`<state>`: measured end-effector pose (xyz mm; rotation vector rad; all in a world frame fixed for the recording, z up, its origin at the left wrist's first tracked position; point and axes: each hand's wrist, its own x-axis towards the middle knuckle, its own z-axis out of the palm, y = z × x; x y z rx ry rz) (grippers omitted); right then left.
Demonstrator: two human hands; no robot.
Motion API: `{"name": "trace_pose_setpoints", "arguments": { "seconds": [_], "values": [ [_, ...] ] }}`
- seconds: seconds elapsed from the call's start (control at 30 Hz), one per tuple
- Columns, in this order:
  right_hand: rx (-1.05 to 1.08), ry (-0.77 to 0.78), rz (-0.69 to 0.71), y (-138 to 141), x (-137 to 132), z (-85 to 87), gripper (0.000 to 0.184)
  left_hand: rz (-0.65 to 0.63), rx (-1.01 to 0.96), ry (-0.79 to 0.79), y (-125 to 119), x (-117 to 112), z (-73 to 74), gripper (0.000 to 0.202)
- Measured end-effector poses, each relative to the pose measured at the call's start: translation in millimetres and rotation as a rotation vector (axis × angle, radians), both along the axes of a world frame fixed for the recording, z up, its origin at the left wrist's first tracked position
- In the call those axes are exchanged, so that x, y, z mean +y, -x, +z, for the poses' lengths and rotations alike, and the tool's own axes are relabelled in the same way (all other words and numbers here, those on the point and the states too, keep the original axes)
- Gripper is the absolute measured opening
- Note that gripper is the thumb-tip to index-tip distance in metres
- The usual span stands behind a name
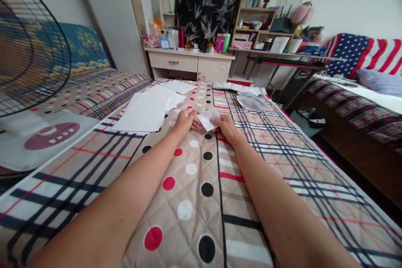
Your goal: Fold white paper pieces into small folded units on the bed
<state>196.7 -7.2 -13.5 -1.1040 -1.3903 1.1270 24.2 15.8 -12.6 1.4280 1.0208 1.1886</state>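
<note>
Between my two hands is a small, whitish, partly see-through packet [208, 119], held just above the quilted bedspread [191, 192]. My left hand [187, 120] pinches its left edge, fingers curled. At its right edge, my right hand [228, 128] grips it with the thumb on top. What the packet contains, if anything, is too small to make out. Several white paper sheets [143, 111] lie overlapping to the left of my left hand. Beyond my right hand lies a small pile of clear plastic bags [251, 101], with a flat white strip-like stack [234, 87] behind it.
A standing fan [28, 42] is close on the left, above its white base [47, 142]. A white dresser [176, 62] with bottles and boxes stands past the bed's far end. To the right are a desk [282, 53] with shelves and another bed [361, 113].
</note>
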Motion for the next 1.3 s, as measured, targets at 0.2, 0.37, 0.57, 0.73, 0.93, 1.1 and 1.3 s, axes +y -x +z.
{"name": "trace_pose_setpoints", "arguments": {
  "seconds": [0.2,0.37,0.57,0.73,0.93,1.1,1.3],
  "values": [
    [-0.036,-0.039,-0.036,-2,0,-2.5,0.025,-0.066,0.010,-0.054,0,-6,3.8,0.051],
    [-0.053,-0.055,-0.067,-2,-1,-1.5,0.027,-0.213,0.012,-0.013,-4,-15,4.4,0.081],
    [-0.068,-0.118,-0.117,1,-5,4.1,0.029,-0.195,0.005,-0.045,-9,-20,1.7,0.068],
    [-0.049,-0.130,-0.254,1,-9,6.8,0.055,-0.091,-0.076,0.023,-10,-15,1.4,0.037],
    [0.149,-0.081,-0.135,0,-9,5.5,0.069,0.005,-0.260,0.160,-6,-8,4.6,0.019],
    [0.259,-0.081,-0.131,-2,-8,8.9,0.054,-0.176,-0.425,0.317,0,-9,14.5,0.008],
    [0.287,-0.102,0.049,2,-10,8.8,0.051,-0.426,-0.408,0.510,-3,-25,23.5,0.014]
  ]
}}
